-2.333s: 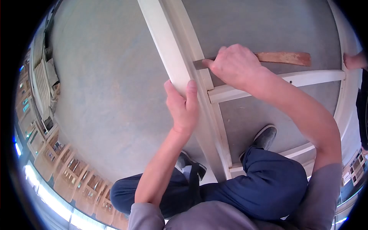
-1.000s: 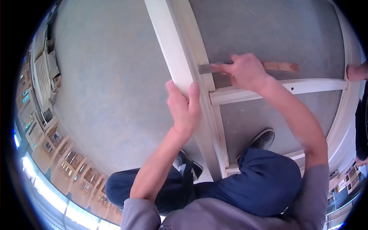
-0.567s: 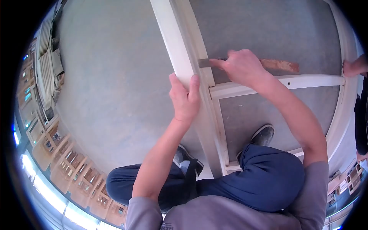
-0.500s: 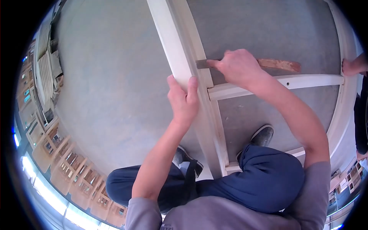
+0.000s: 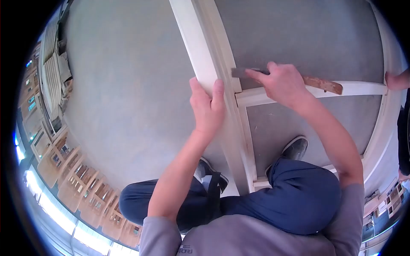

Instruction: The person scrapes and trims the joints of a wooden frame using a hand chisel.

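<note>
My left hand (image 5: 207, 104) is closed round the edge of a long white beam (image 5: 196, 47), part of a white frame. In my right hand (image 5: 284, 83) is a flat tool with a reddish-brown wooden handle (image 5: 323, 84) and a dark metal blade (image 5: 240, 73). My index finger lies along the blade, whose tip is beside the beam's inner edge. The handle sticks out to the right, over the white crossbar (image 5: 358, 88). My palm hides the tool's middle.
Another person's hand (image 5: 397, 80) rests on the frame's far right rail (image 5: 386, 51). My shoes (image 5: 295, 148) stand on the grey floor (image 5: 124, 85). Stacked wooden pieces (image 5: 92, 192) line the lower left, with ridged sheets (image 5: 52, 87) at the upper left.
The tool in my right hand has shifted right and its handle has tilted down over the crossbar. The blade has drawn away from the beam. My left hand keeps its hold.
</note>
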`<move>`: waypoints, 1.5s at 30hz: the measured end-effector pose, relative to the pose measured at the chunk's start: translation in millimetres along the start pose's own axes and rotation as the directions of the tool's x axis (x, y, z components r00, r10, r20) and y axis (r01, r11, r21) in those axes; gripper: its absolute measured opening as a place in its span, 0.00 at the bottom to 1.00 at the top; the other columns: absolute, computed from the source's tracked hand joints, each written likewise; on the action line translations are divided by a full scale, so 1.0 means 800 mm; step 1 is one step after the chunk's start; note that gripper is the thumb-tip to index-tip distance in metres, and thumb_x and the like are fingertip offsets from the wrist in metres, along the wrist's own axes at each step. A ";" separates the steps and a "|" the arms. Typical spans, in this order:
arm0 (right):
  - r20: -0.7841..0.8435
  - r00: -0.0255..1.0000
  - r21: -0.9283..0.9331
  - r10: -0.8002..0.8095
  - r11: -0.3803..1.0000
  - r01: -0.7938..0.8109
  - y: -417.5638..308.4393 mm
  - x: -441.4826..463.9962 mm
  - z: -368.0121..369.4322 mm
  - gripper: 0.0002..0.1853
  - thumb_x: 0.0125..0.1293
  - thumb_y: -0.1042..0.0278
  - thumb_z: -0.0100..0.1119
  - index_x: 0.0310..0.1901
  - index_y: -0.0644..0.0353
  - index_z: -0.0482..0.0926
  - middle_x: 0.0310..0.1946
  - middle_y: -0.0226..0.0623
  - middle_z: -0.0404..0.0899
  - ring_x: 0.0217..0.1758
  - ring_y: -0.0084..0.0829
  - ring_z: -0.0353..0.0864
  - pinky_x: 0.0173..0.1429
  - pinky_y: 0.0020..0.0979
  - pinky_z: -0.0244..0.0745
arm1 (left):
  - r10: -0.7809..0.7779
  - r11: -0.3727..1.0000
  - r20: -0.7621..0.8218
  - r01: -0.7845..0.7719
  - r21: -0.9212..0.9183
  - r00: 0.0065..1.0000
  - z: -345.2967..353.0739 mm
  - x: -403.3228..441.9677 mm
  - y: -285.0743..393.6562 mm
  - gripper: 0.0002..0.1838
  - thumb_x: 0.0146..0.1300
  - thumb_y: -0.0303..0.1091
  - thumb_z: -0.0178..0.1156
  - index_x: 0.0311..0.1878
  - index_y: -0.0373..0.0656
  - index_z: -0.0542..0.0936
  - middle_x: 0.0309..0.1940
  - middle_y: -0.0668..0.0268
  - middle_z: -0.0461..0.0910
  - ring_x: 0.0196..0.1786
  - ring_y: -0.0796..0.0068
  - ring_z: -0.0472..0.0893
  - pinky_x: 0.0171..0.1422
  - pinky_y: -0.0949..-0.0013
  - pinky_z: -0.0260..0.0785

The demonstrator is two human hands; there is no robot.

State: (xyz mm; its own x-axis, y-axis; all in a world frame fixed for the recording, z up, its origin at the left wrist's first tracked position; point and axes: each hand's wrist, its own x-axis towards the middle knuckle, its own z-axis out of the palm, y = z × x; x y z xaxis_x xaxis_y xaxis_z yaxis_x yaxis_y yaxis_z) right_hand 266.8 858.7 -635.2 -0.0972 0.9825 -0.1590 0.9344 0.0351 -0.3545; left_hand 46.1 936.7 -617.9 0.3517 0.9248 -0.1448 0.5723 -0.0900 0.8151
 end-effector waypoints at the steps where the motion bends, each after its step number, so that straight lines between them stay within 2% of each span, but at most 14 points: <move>1: 0.020 1.000 0.018 -0.008 1.000 0.007 0.001 -0.001 0.001 0.27 0.60 0.72 0.61 0.61 0.36 0.84 0.25 0.42 0.79 0.29 0.40 0.84 0.33 0.38 0.82 | -0.016 0.999 0.000 0.016 -0.031 1.000 0.003 0.003 0.001 0.22 0.74 0.44 0.60 0.51 0.32 0.68 0.34 0.49 0.83 0.37 0.57 0.85 0.44 0.58 0.76; 6: 0.154 0.988 0.030 -0.033 0.999 0.029 -0.011 0.002 0.000 0.22 0.65 0.70 0.59 0.61 0.42 0.85 0.30 0.47 0.82 0.32 0.44 0.87 0.34 0.41 0.83 | -0.072 0.996 0.023 0.073 -0.060 0.997 0.002 0.001 0.004 0.23 0.75 0.46 0.60 0.51 0.31 0.69 0.35 0.50 0.83 0.37 0.57 0.85 0.45 0.59 0.76; 9: 0.144 0.989 0.014 -0.038 0.999 0.037 -0.012 0.005 0.001 0.19 0.70 0.66 0.57 0.61 0.45 0.84 0.31 0.49 0.83 0.35 0.46 0.88 0.36 0.43 0.85 | -0.054 0.996 0.017 0.055 -0.071 0.998 0.004 0.003 0.004 0.24 0.75 0.46 0.60 0.51 0.31 0.69 0.36 0.50 0.84 0.38 0.57 0.85 0.45 0.58 0.76; 12: 0.056 0.997 0.009 -0.061 0.998 0.061 -0.009 0.005 0.007 0.28 0.58 0.74 0.61 0.61 0.41 0.84 0.26 0.44 0.78 0.29 0.42 0.83 0.32 0.41 0.80 | -0.049 0.998 0.029 0.050 -0.044 0.998 0.002 0.004 0.004 0.24 0.75 0.47 0.60 0.52 0.31 0.69 0.37 0.50 0.83 0.40 0.57 0.86 0.46 0.57 0.76; 18: 0.062 0.993 0.033 -0.097 0.995 0.095 -0.013 0.010 -0.007 0.26 0.61 0.73 0.60 0.61 0.41 0.84 0.26 0.44 0.78 0.28 0.42 0.83 0.32 0.41 0.80 | -0.050 0.999 0.027 0.051 -0.019 0.998 0.000 0.004 0.002 0.25 0.75 0.48 0.60 0.53 0.32 0.69 0.38 0.49 0.83 0.41 0.54 0.85 0.48 0.56 0.76; 24: 0.160 0.984 0.006 -0.078 0.997 0.079 -0.024 0.023 -0.010 0.22 0.67 0.69 0.59 0.62 0.43 0.84 0.27 0.45 0.81 0.31 0.44 0.86 0.31 0.41 0.81 | -0.059 0.998 0.022 0.059 -0.035 0.998 0.001 0.003 0.004 0.25 0.75 0.48 0.60 0.53 0.31 0.68 0.38 0.48 0.83 0.41 0.54 0.85 0.48 0.56 0.76; 30: 0.313 0.946 -0.034 -0.079 0.995 0.094 -0.030 0.048 -0.023 0.19 0.71 0.67 0.58 0.61 0.43 0.84 0.29 0.47 0.82 0.34 0.46 0.87 0.36 0.43 0.84 | -0.085 0.996 0.028 0.084 0.024 0.996 0.002 0.004 0.008 0.25 0.75 0.48 0.58 0.54 0.30 0.68 0.37 0.48 0.82 0.40 0.56 0.84 0.47 0.57 0.76; 33: 0.295 0.955 0.016 -0.038 0.999 0.035 -0.022 0.045 -0.018 0.21 0.67 0.68 0.59 0.60 0.39 0.85 0.31 0.47 0.82 0.34 0.45 0.87 0.35 0.42 0.83 | -0.051 0.998 0.008 0.051 0.028 0.999 0.003 0.005 0.012 0.25 0.75 0.48 0.58 0.54 0.30 0.67 0.36 0.48 0.82 0.39 0.56 0.84 0.47 0.57 0.75; 36: 0.160 0.978 -0.018 -0.134 0.990 0.138 0.002 0.034 0.011 0.25 0.62 0.69 0.61 0.61 0.33 0.84 0.29 0.43 0.79 0.31 0.40 0.85 0.32 0.39 0.82 | -0.069 0.998 0.032 0.068 0.015 0.997 -0.001 0.001 0.007 0.25 0.76 0.48 0.58 0.54 0.30 0.68 0.36 0.49 0.81 0.38 0.57 0.83 0.47 0.57 0.75; 38: 0.000 0.974 -0.035 -0.226 0.974 0.226 0.024 0.022 0.033 0.28 0.59 0.69 0.62 0.62 0.31 0.83 0.27 0.40 0.76 0.29 0.38 0.82 0.31 0.38 0.81 | -0.107 0.994 0.067 0.109 -0.018 0.992 -0.001 0.000 0.008 0.24 0.76 0.47 0.58 0.54 0.31 0.68 0.37 0.49 0.82 0.38 0.58 0.83 0.47 0.57 0.75; 40: -0.214 0.927 -0.098 -0.307 0.951 0.292 0.032 0.012 0.051 0.30 0.58 0.70 0.62 0.62 0.29 0.82 0.26 0.35 0.70 0.25 0.36 0.79 0.28 0.36 0.78 | -0.029 0.999 0.028 0.030 -0.026 0.999 0.001 0.000 0.004 0.24 0.76 0.47 0.58 0.53 0.31 0.69 0.37 0.50 0.82 0.38 0.59 0.83 0.46 0.58 0.75; 41: -0.209 0.942 -0.057 -0.261 0.965 0.255 0.029 0.012 0.044 0.29 0.58 0.70 0.62 0.62 0.30 0.82 0.26 0.36 0.71 0.25 0.37 0.79 0.28 0.37 0.78 | 0.014 0.999 0.006 -0.014 -0.030 1.000 0.003 0.004 0.001 0.23 0.76 0.47 0.58 0.52 0.32 0.69 0.36 0.50 0.82 0.38 0.60 0.83 0.46 0.58 0.75; 43: -0.183 0.969 0.043 -0.167 0.983 0.178 0.014 0.004 0.031 0.29 0.58 0.71 0.62 0.61 0.31 0.83 0.25 0.38 0.73 0.25 0.38 0.79 0.29 0.37 0.79 | -0.014 0.999 0.020 0.015 -0.032 1.000 0.001 0.004 0.001 0.23 0.76 0.47 0.59 0.51 0.32 0.69 0.37 0.50 0.82 0.38 0.60 0.83 0.45 0.58 0.75; 45: -0.079 0.991 0.026 -0.112 0.993 0.114 0.007 0.006 0.023 0.27 0.59 0.71 0.61 0.61 0.35 0.84 0.26 0.40 0.75 0.25 0.39 0.81 0.30 0.39 0.80 | -0.039 0.999 0.032 0.040 -0.031 0.999 0.000 0.003 0.002 0.23 0.76 0.47 0.59 0.50 0.32 0.69 0.37 0.50 0.82 0.38 0.60 0.83 0.45 0.58 0.75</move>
State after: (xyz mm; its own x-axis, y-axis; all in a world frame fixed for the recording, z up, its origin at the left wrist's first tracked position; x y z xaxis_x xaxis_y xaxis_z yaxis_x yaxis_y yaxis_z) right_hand 265.3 860.1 -655.0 -0.1737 0.9838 -0.0447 0.9081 0.1424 -0.3939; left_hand 47.9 938.5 -617.3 0.3532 0.9152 -0.1942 0.5624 -0.0418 0.8258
